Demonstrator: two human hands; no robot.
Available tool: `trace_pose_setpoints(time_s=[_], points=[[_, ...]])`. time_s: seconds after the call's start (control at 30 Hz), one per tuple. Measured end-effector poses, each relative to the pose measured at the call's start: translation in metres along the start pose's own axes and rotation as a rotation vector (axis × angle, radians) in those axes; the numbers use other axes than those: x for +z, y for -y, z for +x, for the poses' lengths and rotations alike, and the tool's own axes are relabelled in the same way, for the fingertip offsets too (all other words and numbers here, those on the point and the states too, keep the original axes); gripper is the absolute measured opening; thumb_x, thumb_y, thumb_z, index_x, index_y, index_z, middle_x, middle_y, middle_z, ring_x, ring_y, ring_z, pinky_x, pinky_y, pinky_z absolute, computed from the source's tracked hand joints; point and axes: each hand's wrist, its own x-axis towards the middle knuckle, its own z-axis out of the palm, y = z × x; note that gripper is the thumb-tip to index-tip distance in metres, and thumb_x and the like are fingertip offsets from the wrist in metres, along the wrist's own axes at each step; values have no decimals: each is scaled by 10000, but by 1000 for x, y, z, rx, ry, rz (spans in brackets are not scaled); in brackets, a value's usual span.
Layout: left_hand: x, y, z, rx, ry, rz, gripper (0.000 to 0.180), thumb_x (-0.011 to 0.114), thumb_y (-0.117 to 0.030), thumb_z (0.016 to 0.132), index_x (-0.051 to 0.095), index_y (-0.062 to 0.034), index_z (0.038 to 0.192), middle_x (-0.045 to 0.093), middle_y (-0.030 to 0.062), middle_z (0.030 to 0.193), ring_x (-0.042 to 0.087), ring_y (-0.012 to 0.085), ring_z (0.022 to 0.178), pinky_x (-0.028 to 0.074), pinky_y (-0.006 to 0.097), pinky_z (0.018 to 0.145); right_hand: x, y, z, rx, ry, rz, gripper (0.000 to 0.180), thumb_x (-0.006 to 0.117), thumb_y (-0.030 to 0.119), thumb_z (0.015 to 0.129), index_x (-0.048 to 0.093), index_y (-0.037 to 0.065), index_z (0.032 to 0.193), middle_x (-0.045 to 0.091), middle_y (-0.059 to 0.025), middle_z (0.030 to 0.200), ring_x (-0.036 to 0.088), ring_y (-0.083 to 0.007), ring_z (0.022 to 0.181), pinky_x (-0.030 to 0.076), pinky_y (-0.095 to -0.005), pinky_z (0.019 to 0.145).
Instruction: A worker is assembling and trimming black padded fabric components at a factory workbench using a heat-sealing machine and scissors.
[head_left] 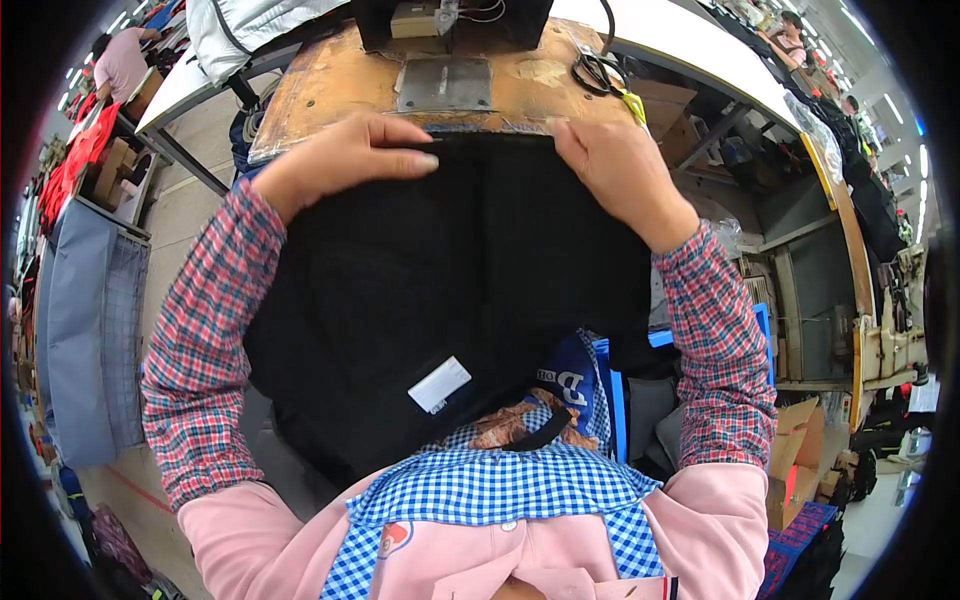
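A black garment [400,250] hangs spread between my two hands, in front of my body and over my lap; its exact kind cannot be told. My left hand [350,155] holds its upper edge on the left, thumb on the near side of the cloth. At the upper right corner, my right hand [625,175] pinches the same edge between thumb and fingers. A faint vertical line runs down the middle of the cloth. Low on the garment lies a small white label [439,385], tilted.
Beyond the cloth is a worn wooden worktable [330,85] with a metal plate [445,84] and a dark machine housing [455,22]. Black-handled scissors [598,72] lie at its right. A blue crate frame [618,415] stands beside my lap. Two co-workers are visible at the far sides.
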Motion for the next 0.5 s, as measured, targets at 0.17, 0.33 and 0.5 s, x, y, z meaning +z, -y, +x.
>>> trace_pose_setpoints(time_s=[0.17, 0.33, 0.5], points=[[-57, -15, 31, -168, 143, -35, 391, 695, -293, 940, 670, -11, 1211, 713, 17, 995, 661, 71, 879, 531, 206, 812, 4, -17, 47, -41, 121, -95, 427, 468, 330, 995, 652, 8, 784, 649, -226, 733, 654, -410, 718, 523, -492, 675], [-95, -2, 74, -253, 125, 95, 502, 723, -318, 906, 620, 6, 1276, 700, 84, 1106, 672, 151, 975, 546, 259, 896, 19, -43, 94, -114, 183, -8, 409, 483, 324, 993, 653, -15, 839, 671, -210, 789, 661, -387, 731, 540, -451, 732], [-102, 0, 94, -314, 123, 55, 580, 729, -334, 896, 574, 18, 1330, 662, 162, 1214, 652, 240, 1091, 509, 324, 1007, 40, -69, 117, -131, 180, 37, 415, 498, 315, 1003, 679, -10, 820, 645, -178, 705, 637, -327, 670, 521, -407, 704]])
